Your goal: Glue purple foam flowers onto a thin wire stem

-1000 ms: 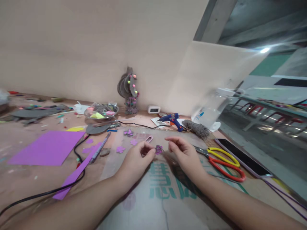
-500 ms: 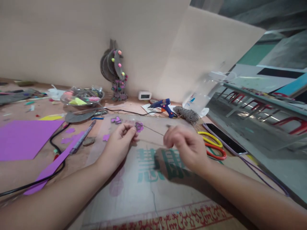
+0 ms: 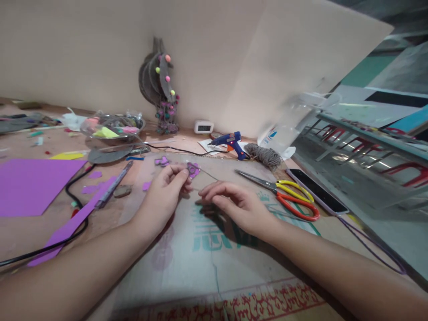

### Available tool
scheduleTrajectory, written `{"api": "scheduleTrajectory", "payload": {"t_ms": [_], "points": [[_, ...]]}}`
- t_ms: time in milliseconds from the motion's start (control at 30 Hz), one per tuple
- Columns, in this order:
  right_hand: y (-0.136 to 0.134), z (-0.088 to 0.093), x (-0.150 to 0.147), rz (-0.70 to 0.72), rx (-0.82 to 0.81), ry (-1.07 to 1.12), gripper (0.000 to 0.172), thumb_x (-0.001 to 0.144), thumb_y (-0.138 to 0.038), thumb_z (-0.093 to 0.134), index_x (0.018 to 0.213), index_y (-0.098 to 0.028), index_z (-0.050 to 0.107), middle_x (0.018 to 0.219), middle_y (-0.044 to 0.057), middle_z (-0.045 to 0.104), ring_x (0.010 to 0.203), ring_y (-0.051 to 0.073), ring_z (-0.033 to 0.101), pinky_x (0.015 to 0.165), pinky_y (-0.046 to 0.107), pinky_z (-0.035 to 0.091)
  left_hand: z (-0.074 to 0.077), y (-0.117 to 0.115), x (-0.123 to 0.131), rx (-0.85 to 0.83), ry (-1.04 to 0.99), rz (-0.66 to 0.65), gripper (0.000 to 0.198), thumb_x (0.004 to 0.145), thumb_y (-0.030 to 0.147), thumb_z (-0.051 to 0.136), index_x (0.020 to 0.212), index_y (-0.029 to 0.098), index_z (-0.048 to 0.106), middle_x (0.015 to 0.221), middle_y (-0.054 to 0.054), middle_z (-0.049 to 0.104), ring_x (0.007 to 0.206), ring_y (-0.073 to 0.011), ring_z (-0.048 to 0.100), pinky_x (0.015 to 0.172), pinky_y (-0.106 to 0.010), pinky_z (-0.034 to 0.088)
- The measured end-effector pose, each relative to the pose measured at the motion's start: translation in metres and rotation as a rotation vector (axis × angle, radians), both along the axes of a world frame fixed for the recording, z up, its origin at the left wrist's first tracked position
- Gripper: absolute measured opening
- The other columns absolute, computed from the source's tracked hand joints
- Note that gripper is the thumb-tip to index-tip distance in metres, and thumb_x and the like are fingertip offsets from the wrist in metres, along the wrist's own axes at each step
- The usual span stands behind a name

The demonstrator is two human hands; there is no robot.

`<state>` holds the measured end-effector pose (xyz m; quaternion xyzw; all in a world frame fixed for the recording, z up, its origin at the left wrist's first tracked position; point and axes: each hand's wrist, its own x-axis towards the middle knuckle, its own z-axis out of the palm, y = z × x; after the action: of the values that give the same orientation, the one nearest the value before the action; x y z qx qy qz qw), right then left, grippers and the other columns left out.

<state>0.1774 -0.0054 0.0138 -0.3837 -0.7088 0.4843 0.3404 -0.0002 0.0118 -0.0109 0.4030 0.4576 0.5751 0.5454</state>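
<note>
My left hand (image 3: 165, 187) pinches a small purple foam flower (image 3: 193, 169) between thumb and fingertips, just above the cardboard sheet (image 3: 207, 263). A thin wire runs from the flower toward my right hand (image 3: 234, 207). That hand lies low over the cardboard with its fingers stretched out to the left, fingertips close to the left hand. I cannot make out anything held in it.
Red-and-yellow scissors (image 3: 287, 194) lie right of my hands, a phone (image 3: 316, 191) beyond them. A blue glue gun (image 3: 230, 142) and a twine ball (image 3: 265, 156) sit behind. A purple foam sheet (image 3: 33, 185), a foam strip, a black cable (image 3: 72, 203) and a pen are on the left.
My right hand has dropped from a raised, blurred position to the cardboard, with its fingers stretched toward the left hand. The left hand keeps the flower. The view has shifted slightly.
</note>
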Motion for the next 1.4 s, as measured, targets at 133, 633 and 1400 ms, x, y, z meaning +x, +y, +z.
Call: {"api": "scheduleTrajectory", "payload": {"t_ms": [133,633,1400], "points": [[-0.005,0.0,0.0,-0.124,0.169,-0.077,0.02,0.091,-0.033,0.046,0.081,-0.019,0.056,0.062,-0.002,0.054,0.056,0.01,0.051,0.056,0.023,0.043,0.002,-0.003,0.001,0.019,0.043,-0.023,0.021,0.075,0.035,0.063,0.08,0.017,0.054,0.068,0.003,0.055,0.06,-0.0092,0.054,0.055,-0.019,0.042],[0.002,-0.012,0.0,-0.209,0.581,-0.104,0.01,0.088,-0.013,0.047,0.088,-0.022,0.052,0.085,0.003,0.059,0.082,0.016,0.056,0.075,0.031,0.045,0.0,-0.004,0.001,0.135,0.245,-0.082,0.017,0.079,0.034,0.058,0.076,0.017,0.056,0.063,0.004,0.054,0.059,-0.0106,0.052,0.058,-0.022,0.042],[0.014,-0.007,0.0,-0.274,0.209,-0.051,0.025,0.086,-0.037,0.055,0.1,-0.019,0.062,0.1,0.006,0.066,0.09,0.017,0.061,0.083,0.032,0.045,0.005,-0.011,0.003,0.08,0.355,-0.165,0.016,0.076,0.032,0.061,0.078,0.016,0.06,0.069,0.0,0.065,0.066,-0.0143,0.062,0.062,-0.024,0.046]]}}
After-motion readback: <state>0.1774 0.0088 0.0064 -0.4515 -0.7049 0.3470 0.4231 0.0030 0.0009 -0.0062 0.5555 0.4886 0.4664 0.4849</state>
